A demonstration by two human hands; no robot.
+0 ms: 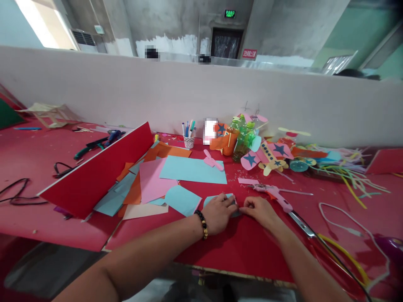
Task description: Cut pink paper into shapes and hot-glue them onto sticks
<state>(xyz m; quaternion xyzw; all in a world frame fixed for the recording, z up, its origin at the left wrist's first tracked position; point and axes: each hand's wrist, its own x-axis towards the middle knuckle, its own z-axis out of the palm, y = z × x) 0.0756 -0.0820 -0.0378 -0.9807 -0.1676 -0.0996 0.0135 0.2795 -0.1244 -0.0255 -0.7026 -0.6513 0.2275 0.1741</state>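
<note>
A piece of light blue paper (208, 200) lies on the red table, mostly hidden under my hands. My left hand (220, 216), with a beaded bracelet on its wrist, holds it down with bent fingers. At the paper's right edge, my right hand (258, 209) is closed in a pinch; what sits between its fingertips is too small to see clearly. Another cut light blue sheet (182, 199) rests to the left. A pink glue gun (275, 195) and large scissors (304, 224) lie to the right of my right hand.
Coloured sheets such as a pink sheet (154, 180) spread leftward to a red upright board (103, 172). Behind stand a pen cup (189, 141), green plastic bottles (242, 140) and a paper airplane (267, 155). A white cable (352, 218) curls at right.
</note>
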